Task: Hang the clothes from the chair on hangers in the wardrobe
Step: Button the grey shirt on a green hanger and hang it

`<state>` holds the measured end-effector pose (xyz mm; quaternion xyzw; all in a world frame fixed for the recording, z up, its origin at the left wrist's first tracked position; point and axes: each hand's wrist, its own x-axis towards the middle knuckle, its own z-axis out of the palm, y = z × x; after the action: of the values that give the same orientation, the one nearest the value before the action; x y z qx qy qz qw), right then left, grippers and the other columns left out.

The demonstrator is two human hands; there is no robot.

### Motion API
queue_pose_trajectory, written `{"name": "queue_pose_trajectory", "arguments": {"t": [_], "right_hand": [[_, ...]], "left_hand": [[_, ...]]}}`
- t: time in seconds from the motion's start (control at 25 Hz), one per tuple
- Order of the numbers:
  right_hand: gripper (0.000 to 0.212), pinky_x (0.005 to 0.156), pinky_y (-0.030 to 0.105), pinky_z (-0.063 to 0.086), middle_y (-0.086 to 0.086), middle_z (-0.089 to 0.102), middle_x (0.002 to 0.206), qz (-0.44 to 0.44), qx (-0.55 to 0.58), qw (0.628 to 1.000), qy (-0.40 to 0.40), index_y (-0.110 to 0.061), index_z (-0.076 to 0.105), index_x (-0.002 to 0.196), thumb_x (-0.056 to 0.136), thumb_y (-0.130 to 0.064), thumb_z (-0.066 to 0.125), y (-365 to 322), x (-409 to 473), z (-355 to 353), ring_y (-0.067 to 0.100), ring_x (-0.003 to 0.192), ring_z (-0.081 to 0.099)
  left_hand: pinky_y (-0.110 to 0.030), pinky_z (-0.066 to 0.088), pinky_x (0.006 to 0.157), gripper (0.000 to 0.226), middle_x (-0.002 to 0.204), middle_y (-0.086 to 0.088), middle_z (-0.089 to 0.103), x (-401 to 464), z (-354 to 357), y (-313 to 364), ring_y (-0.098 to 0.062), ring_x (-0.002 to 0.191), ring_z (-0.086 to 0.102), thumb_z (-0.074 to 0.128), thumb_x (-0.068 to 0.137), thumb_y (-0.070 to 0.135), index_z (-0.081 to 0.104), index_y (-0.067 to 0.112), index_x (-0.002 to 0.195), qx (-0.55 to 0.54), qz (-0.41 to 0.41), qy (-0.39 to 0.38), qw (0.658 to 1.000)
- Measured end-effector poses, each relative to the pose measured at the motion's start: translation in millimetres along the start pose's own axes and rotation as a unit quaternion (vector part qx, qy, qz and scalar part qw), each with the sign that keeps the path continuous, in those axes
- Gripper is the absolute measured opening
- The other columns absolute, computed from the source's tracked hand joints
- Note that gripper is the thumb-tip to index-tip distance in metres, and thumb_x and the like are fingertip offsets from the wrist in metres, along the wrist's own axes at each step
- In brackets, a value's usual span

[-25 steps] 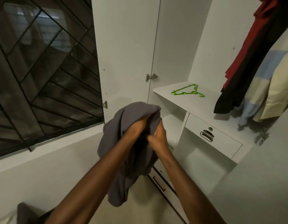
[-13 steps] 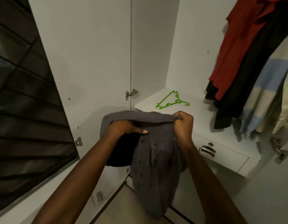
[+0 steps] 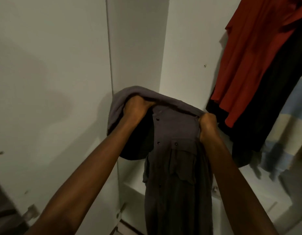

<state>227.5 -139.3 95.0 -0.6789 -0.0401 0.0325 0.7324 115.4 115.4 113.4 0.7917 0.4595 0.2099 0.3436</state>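
At frame centre: left hand [image 3: 137,109] and right hand [image 3: 208,123] clench grey shirt [image 3: 177,150] top edge; risk: no hanger visible, loose fabric may slip.

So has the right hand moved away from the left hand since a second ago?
Yes. The right hand has spread rightward from the left hand, toward the hanging red garment, stretching the grey shirt.

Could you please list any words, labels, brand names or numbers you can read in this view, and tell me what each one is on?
None: no readable text shows in this view.
The grey shirt, gripped by the left hand and the right hand, shows only buttons and a chest pocket; no tag or label is visible.
The red garment, the black garment and the white wardrobe door carry no print.
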Motion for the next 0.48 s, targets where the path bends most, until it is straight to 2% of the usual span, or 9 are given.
{"name": "queue_pose_trajectory", "arguments": {"t": [0.04, 0.08, 0.12, 0.16, 0.24, 0.36, 0.44, 0.48], "right_hand": [[0.033, 0.058, 0.028, 0.044, 0.006, 0.050, 0.070, 0.012, 0.009, 1.000, 0.006, -0.006, 0.065, 0.091, 0.090, 0.008, 0.035, 0, 20, 1, 0.019, 0.060, 0.048], [0.028, 0.056, 0.028, 0.044, 0.006, 0.051, 0.069, 0.016, 0.016, 1.000, 0.010, -0.008, 0.061, 0.082, 0.088, 0.006, 0.037, -2, 40, 1, 0.021, 0.059, 0.048], [0.025, 0.054, 0.028, 0.044, 0.005, 0.051, 0.066, 0.012, 0.023, 1.000, 0.013, -0.010, 0.056, 0.074, 0.085, 0.005, 0.039, -5, 60, 1, 0.022, 0.058, 0.048], [0.025, 0.053, 0.027, 0.043, 0.005, 0.050, 0.062, 0.004, 0.025, 1.000, 0.017, -0.012, 0.052, 0.069, 0.083, 0.004, 0.039, -7, 80, -1, 0.022, 0.056, 0.047], [0.028, 0.056, 0.028, 0.045, 0.005, 0.054, 0.061, -0.008, 0.017, 0.999, 0.028, -0.011, 0.051, 0.066, 0.086, 0.005, 0.040, -4, 117, -7, 0.020, 0.055, 0.050], [0.020, 0.076, 0.039, 0.056, 0.016, 0.069, 0.094, 0.020, -0.011, 0.999, 0.040, -0.003, 0.064, 0.083, 0.087, 0.002, 0.045, 33, 163, -17, 0.032, 0.081, 0.063], [0.022, 0.092, 0.046, 0.057, 0.020, 0.068, 0.116, 0.064, -0.053, 0.994, 0.078, 0.000, 0.065, 0.103, 0.087, -0.007, 0.052, 66, 186, -22, 0.039, 0.101, 0.065], [0.026, 0.098, 0.046, 0.054, 0.018, 0.065, 0.124, 0.075, -0.097, 0.988, 0.097, -0.001, 0.061, 0.112, 0.090, -0.010, 0.053, 75, 185, -23, 0.039, 0.107, 0.062]], "left_hand": [[-0.025, 0.044, 0.097, 0.037, 0.119, -0.010, 0.069, -8, 3, 10, -0.024, 0.108, 0.064, 0.078, 0.089, 0.030, 0.064, 0.025, 0.123, 0.016, 0.090, -0.002, 0.996], [-0.034, 0.051, 0.094, 0.051, 0.117, -0.008, 0.070, -7, 1, 44, -0.025, 0.106, 0.065, 0.079, 0.082, 0.049, 0.069, 0.018, 0.121, 0.016, 0.175, 0.022, 0.984], [-0.038, 0.055, 0.090, 0.063, 0.116, -0.005, 0.072, -3, -7, 78, -0.025, 0.105, 0.067, 0.079, 0.076, 0.060, 0.072, 0.014, 0.118, -0.068, 0.239, 0.059, 0.967], [-0.040, 0.057, 0.086, 0.065, 0.113, -0.004, 0.073, 5, -15, 95, -0.024, 0.103, 0.068, 0.079, 0.074, 0.063, 0.073, 0.012, 0.114, -0.098, 0.288, 0.050, 0.951], [-0.034, 0.053, 0.076, 0.051, 0.106, -0.001, 0.073, 19, 2, 136, -0.020, 0.097, 0.068, 0.078, 0.078, 0.056, 0.073, 0.012, 0.104, -0.083, 0.350, 0.012, 0.933], [-0.027, 0.044, 0.067, 0.031, 0.089, -0.001, 0.070, 56, 71, 178, -0.021, 0.087, 0.067, 0.074, 0.086, 0.046, 0.065, 0.017, 0.084, -0.066, 0.365, -0.084, 0.925], [-0.023, 0.042, 0.065, 0.026, 0.085, -0.007, 0.068, 84, 118, 176, -0.027, 0.090, 0.068, 0.069, 0.092, 0.038, 0.068, 0.013, 0.083, -0.057, 0.360, -0.135, 0.921], [-0.022, 0.042, 0.065, 0.024, 0.083, -0.007, 0.067, 100, 142, 172, -0.028, 0.092, 0.068, 0.067, 0.094, 0.033, 0.068, 0.012, 0.083, -0.053, 0.361, -0.149, 0.919]]}}
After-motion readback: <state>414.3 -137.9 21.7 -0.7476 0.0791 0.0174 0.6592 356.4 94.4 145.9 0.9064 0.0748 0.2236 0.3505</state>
